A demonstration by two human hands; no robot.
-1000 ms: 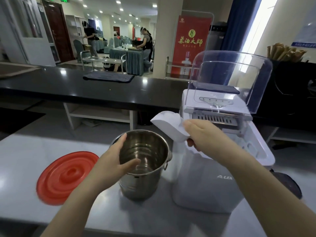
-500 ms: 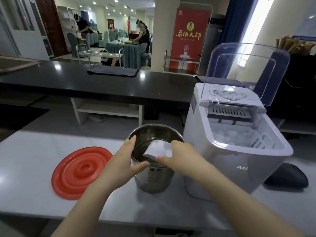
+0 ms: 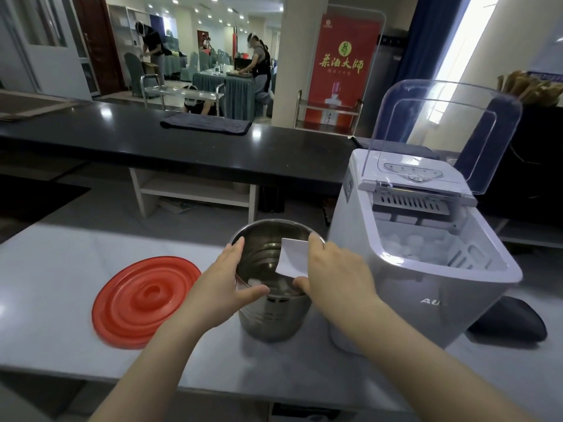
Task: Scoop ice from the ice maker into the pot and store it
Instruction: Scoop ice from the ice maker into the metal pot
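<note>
The white plastic scoop (image 3: 294, 258), which one second ago was lifted in front of the ice maker, has come down and now sits in the mouth of the round stainless steel pot (image 3: 274, 318), tipped with its open end down toward the bottom. The right hand (image 3: 332, 275) grips the scoop from the right side: the fingers are curled over its top edge and the thumb presses under it, just above the near rim of the pot. The left hand (image 3: 225, 281) holds the pot on its left side, with the fingers on the rim and the thumb laid across the front wall. Some pale pieces of ice (image 3: 254, 282) lie inside the pot, below the scoop. The pot stands on the light grey counter (image 3: 61, 269), between the flat red round lid (image 3: 143, 300) on its left and the white ice maker (image 3: 396, 300) just beside it on the right. The clear cover (image 3: 441, 132) of the ice maker stands raised, and more ice (image 3: 405, 248) shows in its basket.
</note>
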